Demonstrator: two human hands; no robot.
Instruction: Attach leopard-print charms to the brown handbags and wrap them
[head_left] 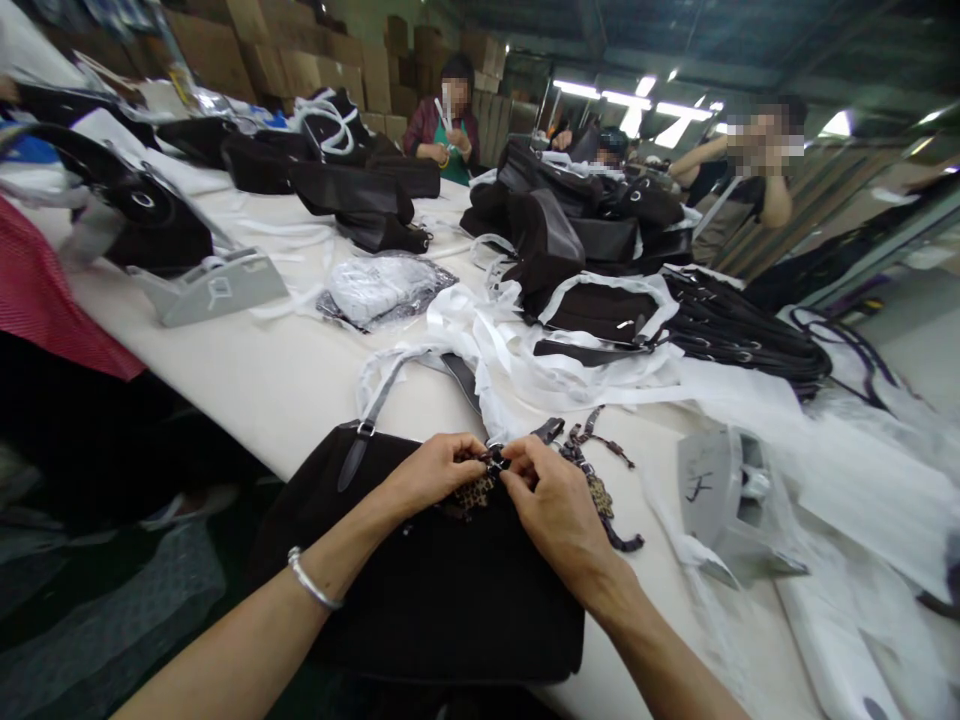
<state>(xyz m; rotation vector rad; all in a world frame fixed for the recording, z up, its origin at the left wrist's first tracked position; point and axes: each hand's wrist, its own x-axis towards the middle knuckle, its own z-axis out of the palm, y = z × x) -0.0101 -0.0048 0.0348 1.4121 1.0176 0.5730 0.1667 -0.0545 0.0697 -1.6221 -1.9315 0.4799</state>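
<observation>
A black handbag (465, 600) lies at the table's near edge, its strap (386, 395) partly wrapped in white paper. Over its upper edge, my left hand (439, 470) pinches a dark strip of a leopard-patterned charm (474, 492). My right hand (551, 495) is closed at the same dark strip and small metal ring, its fingertips close to those of my left hand. What lies between the fingertips is small and partly hidden. More leopard-patterned charms (598, 495) with dark ties rest on the table just right of my right hand.
White paper strips (495, 340) and a plastic-wrapped bundle (386, 288) lie beyond the bag. Black bags (555, 230) are piled farther back. Grey holders stand at right (712, 490) and left (217, 290). People are across the table (450, 130) and at right (731, 200).
</observation>
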